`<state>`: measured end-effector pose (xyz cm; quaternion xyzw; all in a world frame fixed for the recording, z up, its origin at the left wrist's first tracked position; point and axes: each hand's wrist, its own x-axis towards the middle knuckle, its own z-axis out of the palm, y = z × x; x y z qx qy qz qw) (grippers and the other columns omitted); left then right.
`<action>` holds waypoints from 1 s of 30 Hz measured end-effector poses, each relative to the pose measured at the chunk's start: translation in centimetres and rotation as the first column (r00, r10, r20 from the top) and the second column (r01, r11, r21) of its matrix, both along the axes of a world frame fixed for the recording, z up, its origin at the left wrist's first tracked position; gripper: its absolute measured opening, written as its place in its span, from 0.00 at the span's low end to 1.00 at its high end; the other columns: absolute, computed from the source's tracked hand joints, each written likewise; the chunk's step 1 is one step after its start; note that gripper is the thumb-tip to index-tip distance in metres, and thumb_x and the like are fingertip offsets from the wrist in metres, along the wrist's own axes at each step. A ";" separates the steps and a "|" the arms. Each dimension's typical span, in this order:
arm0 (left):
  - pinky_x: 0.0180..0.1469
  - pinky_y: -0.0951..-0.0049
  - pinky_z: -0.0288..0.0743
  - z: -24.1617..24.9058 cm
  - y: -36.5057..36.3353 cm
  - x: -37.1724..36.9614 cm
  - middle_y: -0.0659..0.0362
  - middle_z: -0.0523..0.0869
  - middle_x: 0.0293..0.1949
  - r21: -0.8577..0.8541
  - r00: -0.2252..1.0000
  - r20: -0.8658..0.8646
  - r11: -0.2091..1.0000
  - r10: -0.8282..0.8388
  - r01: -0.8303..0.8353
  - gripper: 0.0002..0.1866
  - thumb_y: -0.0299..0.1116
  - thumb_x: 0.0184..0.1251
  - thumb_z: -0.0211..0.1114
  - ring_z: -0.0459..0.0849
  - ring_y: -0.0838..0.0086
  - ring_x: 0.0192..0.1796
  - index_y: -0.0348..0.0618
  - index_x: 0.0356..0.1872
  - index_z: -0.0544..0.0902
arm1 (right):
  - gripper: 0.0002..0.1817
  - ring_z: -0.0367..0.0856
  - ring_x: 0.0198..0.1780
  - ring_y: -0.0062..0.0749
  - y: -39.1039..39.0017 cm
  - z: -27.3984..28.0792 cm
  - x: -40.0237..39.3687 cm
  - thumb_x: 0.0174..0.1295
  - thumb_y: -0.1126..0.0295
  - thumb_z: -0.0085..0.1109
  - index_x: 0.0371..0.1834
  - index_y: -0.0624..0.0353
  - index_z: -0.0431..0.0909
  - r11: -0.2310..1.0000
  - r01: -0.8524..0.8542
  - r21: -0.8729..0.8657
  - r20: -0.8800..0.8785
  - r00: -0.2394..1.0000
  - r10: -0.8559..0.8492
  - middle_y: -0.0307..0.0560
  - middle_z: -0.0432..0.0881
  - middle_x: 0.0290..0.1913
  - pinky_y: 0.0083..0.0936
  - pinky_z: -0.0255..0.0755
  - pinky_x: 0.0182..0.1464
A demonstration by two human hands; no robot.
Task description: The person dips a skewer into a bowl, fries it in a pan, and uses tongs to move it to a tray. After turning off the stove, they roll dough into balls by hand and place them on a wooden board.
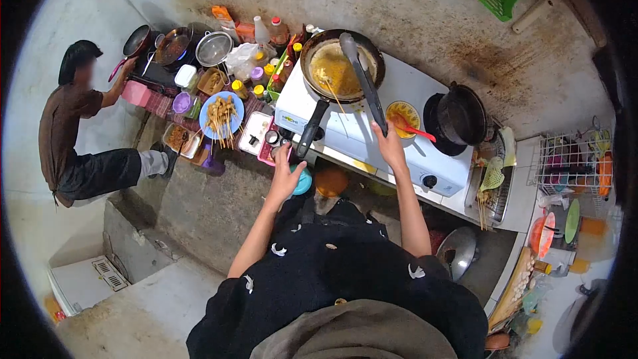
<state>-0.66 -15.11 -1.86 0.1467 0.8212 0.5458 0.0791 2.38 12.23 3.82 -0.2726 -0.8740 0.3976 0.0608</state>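
My right hand (390,149) grips black tongs (367,86), whose far end reaches over a frying pan (342,90). Yellowish oil and a skewer (334,96) with food on its upper end are in the pan. My left hand (284,176) has thumb and fingers apart, just left of the pan's black handle (312,129), with no object visible in it. Beneath that hand shows a teal bowl (304,183). Close to my right hand, a yellow bowl (403,114) with orange sauce and a red spoon (420,134) rests on the white stove (372,139).
A dark pot (463,114) sits on the right burner. Skewers lie on a blue plate (211,123) at the left, among bottles and containers. Another person (73,126) sits far left, one hand at a small pan (137,41). A metal tray (500,203) stands right of the stove.
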 end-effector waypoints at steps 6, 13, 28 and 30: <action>0.54 0.67 0.67 -1.3 0.3 0.7 0.48 0.63 0.58 0.078 0.972 0.205 0.992 -0.114 0.100 0.35 0.32 0.60 0.59 0.69 0.64 0.58 0.37 0.65 0.51 | 0.29 0.75 0.41 0.59 0.6 1.9 -1.1 0.58 0.43 0.46 0.45 0.62 0.73 0.993 -0.037 0.109 0.109 0.994 0.025 0.65 0.78 0.34 0.43 0.67 0.42; 0.51 0.76 0.66 -1.8 -0.4 0.4 0.51 0.73 0.51 0.224 0.917 0.359 0.970 -0.173 0.096 0.32 0.28 0.63 0.55 0.74 0.74 0.51 0.39 0.66 0.51 | 0.29 0.76 0.39 0.59 1.0 2.2 -2.0 0.58 0.44 0.45 0.43 0.62 0.75 0.978 0.011 0.211 0.091 0.995 -0.030 0.65 0.78 0.32 0.44 0.67 0.41; 0.46 0.73 0.70 -1.4 -0.2 0.3 0.51 0.68 0.54 0.252 0.921 0.337 0.961 -0.195 0.111 0.35 0.27 0.60 0.57 0.77 0.71 0.49 0.40 0.66 0.51 | 0.31 0.77 0.39 0.56 2.4 1.8 -3.3 0.57 0.41 0.45 0.42 0.61 0.77 0.986 0.018 0.164 0.125 0.991 -0.039 0.63 0.78 0.30 0.40 0.68 0.42; 0.46 0.73 0.70 -1.2 -0.1 0.3 0.51 0.68 0.54 0.223 0.905 0.385 0.970 -0.183 0.101 0.35 0.27 0.60 0.58 0.77 0.71 0.49 0.40 0.66 0.51 | 0.32 0.77 0.38 0.56 2.4 2.0 -3.0 0.57 0.41 0.45 0.41 0.62 0.78 0.999 -0.004 0.046 0.175 0.985 -0.004 0.63 0.78 0.28 0.40 0.68 0.41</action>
